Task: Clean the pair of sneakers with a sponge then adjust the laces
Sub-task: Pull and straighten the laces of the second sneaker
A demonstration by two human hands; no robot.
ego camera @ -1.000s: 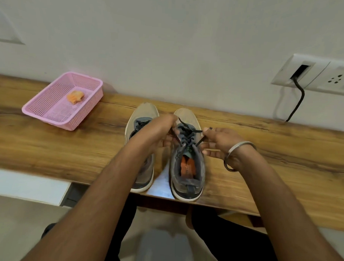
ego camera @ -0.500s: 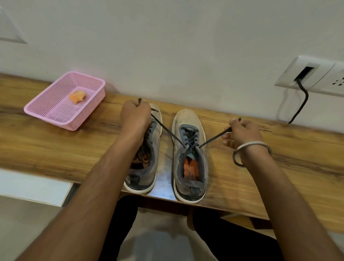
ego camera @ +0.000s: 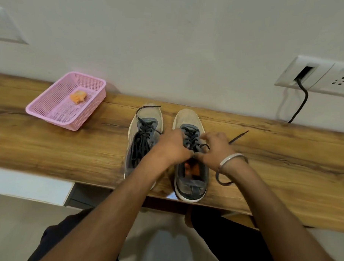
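The long wood-grain desk (ego camera: 48, 144) runs along the wall, and the pair of grey mesh sneakers with pale toes stands at its near edge, heels toward the person. The left sneaker (ego camera: 143, 141) has its dark laces lying slack, one end looping up over the toe. At the desk's far left corner sits a pink perforated plastic basket (ego camera: 49, 113) with the small orange sponge (ego camera: 78, 96) inside, so I'd judge the wiping finished and the lacing under way.

Both hands meet over the tongue of the right sneaker (ego camera: 190, 176). The left hand (ego camera: 172, 146) is curled, pinching the dark shoelace (ego camera: 192, 137); the right hand (ego camera: 215, 148), steel bangle at the wrist, pinches the other strand, whose tip (ego camera: 240, 136) trails toward the desk's right.

To do this well, I'd keep both strands evenly taut and cross them close above the tongue.
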